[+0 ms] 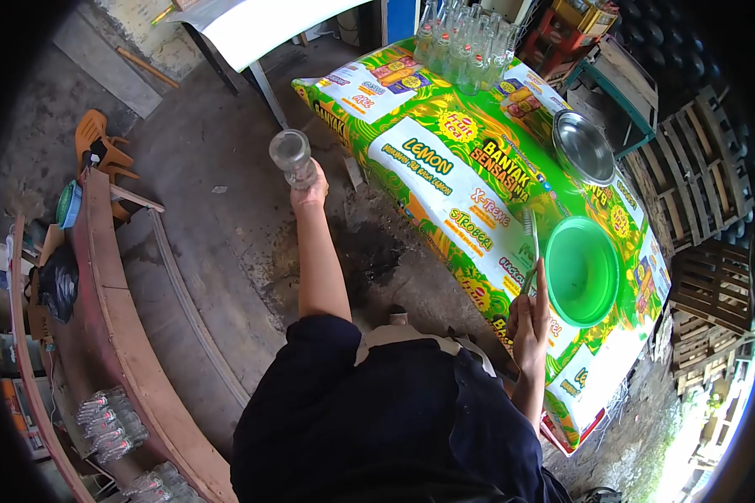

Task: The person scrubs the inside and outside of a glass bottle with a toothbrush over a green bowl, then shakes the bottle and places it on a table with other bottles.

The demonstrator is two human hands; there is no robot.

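My left hand (pixel 309 186) is closed around a clear glass bottle (pixel 291 151), held out over the floor to the left of the table. Its round base faces up toward me; the neck is hidden in the hand. On the right, my right hand (pixel 530 325) grips a thin-handled brush (pixel 528 243) with its bristled end pointing up, away from me. Just right of that hand stands a green plastic basin (pixel 582 272) on the table. What it holds I cannot make out clearly. Beyond it sits a shiny metal bowl (pixel 583 148).
A bright printed cover lies over the table (pixel 445 180). Several glass bottles (pixel 464 50) stand at its far end. More bottles (pixel 111 426) are at a brown bench (pixel 122 310) on the left. An orange chair (pixel 101 138) and wooden pallets (pixel 700 168) stand farther off.
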